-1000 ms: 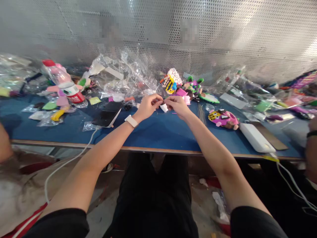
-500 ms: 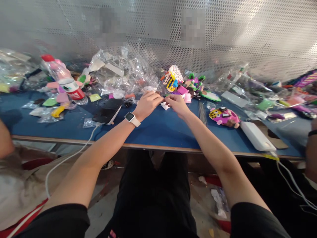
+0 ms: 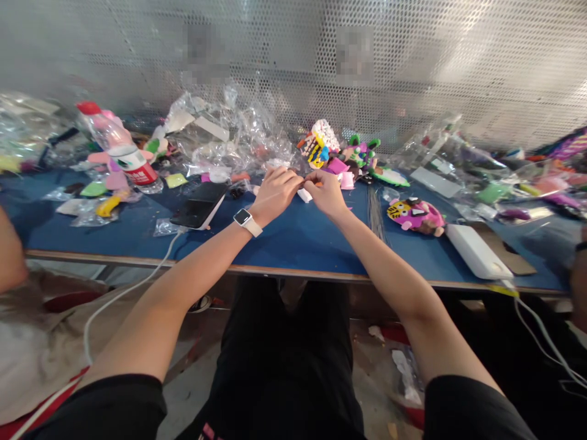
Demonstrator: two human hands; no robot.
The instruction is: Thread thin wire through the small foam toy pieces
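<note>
Close together over the middle of the table are my left hand [image 3: 276, 192] and my right hand [image 3: 324, 194], their fingertips nearly meeting. Both are closed in a pinch; what lies between the fingers is too small and hidden to name. A small white piece [image 3: 304, 195] shows just below the fingertips. Behind my right hand lie pink pieces [image 3: 345, 176] and a clay-like figure in white, yellow and black [image 3: 320, 145]. A green and purple figure [image 3: 362, 151] stands beside it. A black device with a white cable [image 3: 200, 206] lies left of my left wrist.
Clear plastic bags [image 3: 229, 131] heap along the perforated metal wall [image 3: 293, 55]. A red-capped bottle [image 3: 132, 164] stands at left. A pink and yellow figure [image 3: 416, 216] and a white power bank [image 3: 477, 252] lie at right on the blue table [image 3: 302, 244]. Parts of other people's arms [image 3: 10, 253] show at the edges.
My hands stay in almost the same place, with small shifts of the fingers and wrists. The white piece below the fingertips shows at a slightly different angle.
</note>
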